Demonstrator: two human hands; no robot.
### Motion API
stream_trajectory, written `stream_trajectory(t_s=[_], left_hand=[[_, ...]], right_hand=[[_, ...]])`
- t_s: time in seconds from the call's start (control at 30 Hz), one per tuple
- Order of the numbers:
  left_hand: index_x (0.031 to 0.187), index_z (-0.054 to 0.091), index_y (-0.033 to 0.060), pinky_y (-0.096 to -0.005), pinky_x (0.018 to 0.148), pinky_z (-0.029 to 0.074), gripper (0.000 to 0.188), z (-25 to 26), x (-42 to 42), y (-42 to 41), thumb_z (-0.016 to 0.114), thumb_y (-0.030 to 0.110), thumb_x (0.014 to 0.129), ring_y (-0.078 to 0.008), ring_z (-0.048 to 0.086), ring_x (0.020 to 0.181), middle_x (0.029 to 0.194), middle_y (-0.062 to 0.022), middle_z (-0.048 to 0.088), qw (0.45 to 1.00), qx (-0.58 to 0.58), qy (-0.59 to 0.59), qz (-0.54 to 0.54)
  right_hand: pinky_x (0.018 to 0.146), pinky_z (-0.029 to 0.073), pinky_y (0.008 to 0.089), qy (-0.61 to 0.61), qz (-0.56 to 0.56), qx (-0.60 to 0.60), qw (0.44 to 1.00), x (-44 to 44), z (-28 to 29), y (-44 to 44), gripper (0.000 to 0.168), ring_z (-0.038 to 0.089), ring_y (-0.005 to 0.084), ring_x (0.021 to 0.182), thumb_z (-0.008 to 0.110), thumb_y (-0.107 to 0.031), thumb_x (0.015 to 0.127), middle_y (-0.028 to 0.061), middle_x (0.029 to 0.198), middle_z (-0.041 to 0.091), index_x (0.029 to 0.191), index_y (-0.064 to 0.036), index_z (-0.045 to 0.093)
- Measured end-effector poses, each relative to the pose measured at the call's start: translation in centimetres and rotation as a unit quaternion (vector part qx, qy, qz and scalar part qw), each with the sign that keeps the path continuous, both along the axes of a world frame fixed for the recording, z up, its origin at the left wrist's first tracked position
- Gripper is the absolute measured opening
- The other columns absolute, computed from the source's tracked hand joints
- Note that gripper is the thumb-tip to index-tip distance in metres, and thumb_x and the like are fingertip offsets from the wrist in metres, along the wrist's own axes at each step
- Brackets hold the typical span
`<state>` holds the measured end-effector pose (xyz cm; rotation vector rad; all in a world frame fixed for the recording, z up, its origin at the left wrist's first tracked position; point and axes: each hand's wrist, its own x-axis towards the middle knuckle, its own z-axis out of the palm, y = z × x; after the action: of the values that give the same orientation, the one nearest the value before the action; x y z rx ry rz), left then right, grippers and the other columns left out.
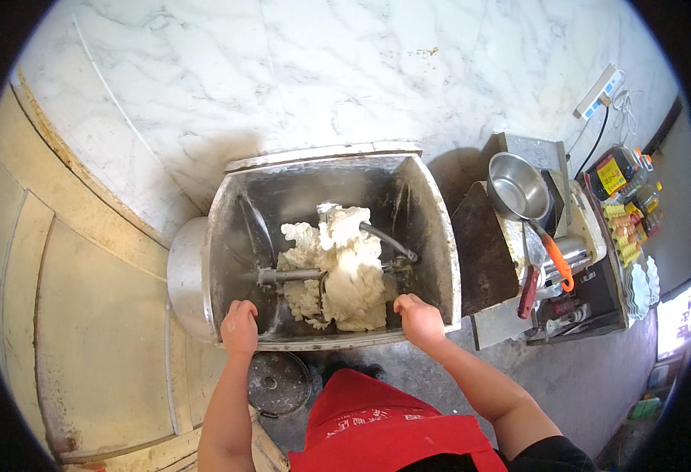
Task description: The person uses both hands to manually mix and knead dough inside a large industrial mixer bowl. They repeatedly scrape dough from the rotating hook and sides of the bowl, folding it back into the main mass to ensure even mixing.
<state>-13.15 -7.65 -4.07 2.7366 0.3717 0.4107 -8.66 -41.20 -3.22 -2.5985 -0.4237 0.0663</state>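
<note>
In front of me is a steel dough mixer, its open trough (422,194) dusted and streaked with white. A ragged mass of pale dough (354,289) hangs around the horizontal mixing shaft (298,275) and a bent metal bar (389,241). My left hand (239,327) is at the trough's front left corner, fingers curled in. On the front right side, my right hand (419,320) is likewise curled, its fingers towards the dough. I see nothing held in either hand; whether they touch the rim is unclear.
To the right, a steel saucepan (518,186) with an orange handle and a red-handled tool (528,292) lie on a cluttered stand. Beyond are bottles (614,174), an egg tray (621,230) and a power strip (599,91). A round dark lid (279,383) is below the trough.
</note>
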Motion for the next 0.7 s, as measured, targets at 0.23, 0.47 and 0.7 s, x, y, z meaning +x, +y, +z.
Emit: stream_trajectory(t_s=[0.23,0.47,0.7], left_hand=[[0.074,0.055,0.0104,-0.0395,0.061,0.044,0.006,-0.2,0.1,0.1,0.05,0.01,0.077,-0.0293,0.056,0.07,0.075,-0.0078,0.058,0.999,-0.029,0.013,-0.011],[0.075,0.056,0.0092,-0.0392,0.063,0.044,0.006,0.4,0.0,-0.2,0.05,0.009,0.077,-0.0296,0.056,0.071,0.075,-0.0092,0.059,0.999,-0.032,0.04,0.002],[0.076,0.056,0.0083,-0.0391,0.062,0.044,0.007,0.4,0.1,-0.2,0.05,0.01,0.078,-0.0302,0.056,0.071,0.076,-0.0102,0.059,0.998,-0.044,0.045,-0.002]], right_hand=[[0.059,0.046,0.0419,-0.007,0.014,0.023,1.0,0.0,-0.8,-0.3,0.011,0.059,0.0303,0.067,0.044,-0.01,0.081,0.0117,0.077,0.06,0.087,-0.012,0.052],[0.059,0.046,0.0418,0.014,0.01,0.022,1.0,-0.1,0.1,0.1,0.013,0.06,0.0303,0.066,0.045,-0.017,0.083,0.0123,0.077,0.062,0.091,-0.011,0.053],[0.058,0.047,0.0383,-0.018,0.021,0.034,0.999,0.0,-0.5,0.0,0.012,0.06,0.0281,0.067,0.047,-0.015,0.081,0.0087,0.077,0.062,0.086,-0.01,0.057]])
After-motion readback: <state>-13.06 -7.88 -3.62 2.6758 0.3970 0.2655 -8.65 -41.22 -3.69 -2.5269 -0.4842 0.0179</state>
